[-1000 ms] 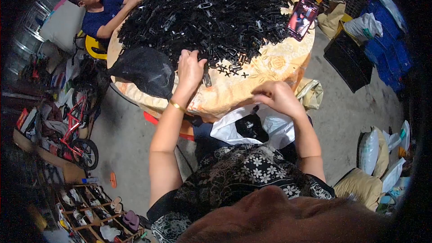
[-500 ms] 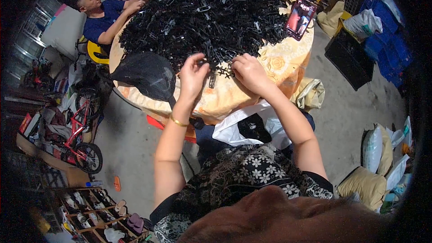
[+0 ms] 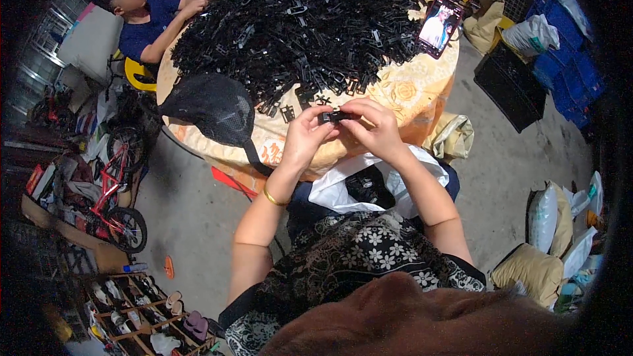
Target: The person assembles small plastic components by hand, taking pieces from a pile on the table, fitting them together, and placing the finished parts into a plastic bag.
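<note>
One small black oblong plastic-looking piece (image 3: 335,117), just above frame centre over the round, yellow-floral-clothed desk (image 3: 414,97) | left hand (image 3: 304,137) and right hand (image 3: 379,130): bare fingers clamped on its two ends | likely light, stiff, slightly slippery; best pinched by those ends

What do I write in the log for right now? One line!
left grip: holding black plastic part | right grip: holding same part | other black parts: heaped on floral tablecloth

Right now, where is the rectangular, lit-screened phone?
Head view, upper right: the phone is on the yellow floral tablecloth, right of the heap of small, glossy black pieces.
</note>
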Demonstrator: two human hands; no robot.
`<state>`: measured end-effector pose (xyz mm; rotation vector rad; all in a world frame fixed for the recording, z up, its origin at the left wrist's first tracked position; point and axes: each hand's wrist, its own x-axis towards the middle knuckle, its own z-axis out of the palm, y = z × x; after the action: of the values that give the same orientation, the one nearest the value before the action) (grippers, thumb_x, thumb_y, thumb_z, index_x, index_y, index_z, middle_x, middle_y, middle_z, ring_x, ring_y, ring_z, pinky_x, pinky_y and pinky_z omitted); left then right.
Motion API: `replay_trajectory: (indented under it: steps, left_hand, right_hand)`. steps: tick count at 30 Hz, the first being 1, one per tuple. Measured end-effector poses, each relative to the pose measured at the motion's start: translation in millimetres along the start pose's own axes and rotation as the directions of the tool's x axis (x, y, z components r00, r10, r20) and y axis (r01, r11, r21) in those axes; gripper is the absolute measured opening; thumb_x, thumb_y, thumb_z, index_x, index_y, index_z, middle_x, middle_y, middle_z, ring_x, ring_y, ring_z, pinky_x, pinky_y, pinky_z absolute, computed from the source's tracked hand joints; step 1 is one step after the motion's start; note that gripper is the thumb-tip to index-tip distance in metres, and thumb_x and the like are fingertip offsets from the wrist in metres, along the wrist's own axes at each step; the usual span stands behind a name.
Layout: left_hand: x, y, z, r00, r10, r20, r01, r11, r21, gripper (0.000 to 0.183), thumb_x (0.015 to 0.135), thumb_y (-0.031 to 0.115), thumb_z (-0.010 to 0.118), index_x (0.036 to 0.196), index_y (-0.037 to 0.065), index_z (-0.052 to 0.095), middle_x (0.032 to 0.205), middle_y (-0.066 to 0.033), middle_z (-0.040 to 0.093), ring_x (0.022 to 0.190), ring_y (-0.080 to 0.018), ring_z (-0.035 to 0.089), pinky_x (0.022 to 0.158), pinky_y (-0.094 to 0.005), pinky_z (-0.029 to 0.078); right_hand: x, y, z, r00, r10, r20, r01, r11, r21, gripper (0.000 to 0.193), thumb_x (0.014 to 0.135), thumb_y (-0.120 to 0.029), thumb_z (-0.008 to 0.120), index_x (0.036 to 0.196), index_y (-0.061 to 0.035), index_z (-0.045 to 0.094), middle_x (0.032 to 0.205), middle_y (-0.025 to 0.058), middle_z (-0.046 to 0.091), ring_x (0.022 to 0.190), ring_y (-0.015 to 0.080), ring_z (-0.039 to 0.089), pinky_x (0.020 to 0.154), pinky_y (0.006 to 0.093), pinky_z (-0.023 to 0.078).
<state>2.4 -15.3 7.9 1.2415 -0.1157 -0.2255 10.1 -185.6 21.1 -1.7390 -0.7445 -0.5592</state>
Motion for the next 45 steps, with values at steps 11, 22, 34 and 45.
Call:
replay_trajectory:
  steps: [11,22,34,45]
  left_hand:
    - [-5,0,4,1.000,0.019,0.022,-0.021,0.996,0.081,0.035,0.082,0.000,0.052,0.115,-0.004,0.044,0.096,-0.0106,0.057,0.082,-0.0131,0.058,0.072,-0.0224,0.051]
    - [3,-3,-16,0.990,-0.079,0.113,0.100,0.975,-0.197,0.035,0.087,0.013,0.048,0.118,-0.003,0.042,0.100,-0.0126,0.057,0.087,-0.0190,0.060,0.074,-0.0282,0.051]
    - [4,-20,-7,0.999,-0.018,0.032,0.015,0.996,0.092,0.030,0.087,0.004,0.044,0.115,-0.007,0.041,0.104,-0.0147,0.053,0.086,-0.0208,0.061,0.076,-0.0261,0.051]
    - [7,-23,-16,0.998,0.049,-0.038,-0.054,0.987,-0.150,0.036,0.090,0.010,0.041,0.120,-0.007,0.035,0.109,-0.0172,0.049,0.099,-0.0250,0.055,0.086,-0.0319,0.046]
  right_hand:
    - [-4,3,1,0.978,-0.173,0.114,0.195,0.953,-0.234,0.023,0.063,-0.002,0.066,0.085,-0.0026,0.062,0.089,0.0090,0.061,0.078,0.0232,0.058,0.066,0.0313,0.048]
    - [32,22,8,0.965,-0.170,0.202,0.218,0.944,-0.248,0.018,0.072,-0.017,0.064,0.086,-0.0063,0.065,0.092,0.0059,0.063,0.084,0.0248,0.058,0.072,0.0346,0.044]
    - [152,116,53,0.999,0.047,0.004,-0.028,0.654,-0.756,0.019,0.068,-0.013,0.058,0.086,-0.0068,0.061,0.075,0.0138,0.060,0.073,0.0305,0.059,0.064,0.0388,0.049]
    - [87,68,18,0.839,0.500,0.214,-0.540,0.813,0.219,0.013,0.072,-0.006,0.057,0.082,0.0001,0.060,0.064,-0.0004,0.056,0.054,0.0057,0.050,0.053,0.0200,0.043]
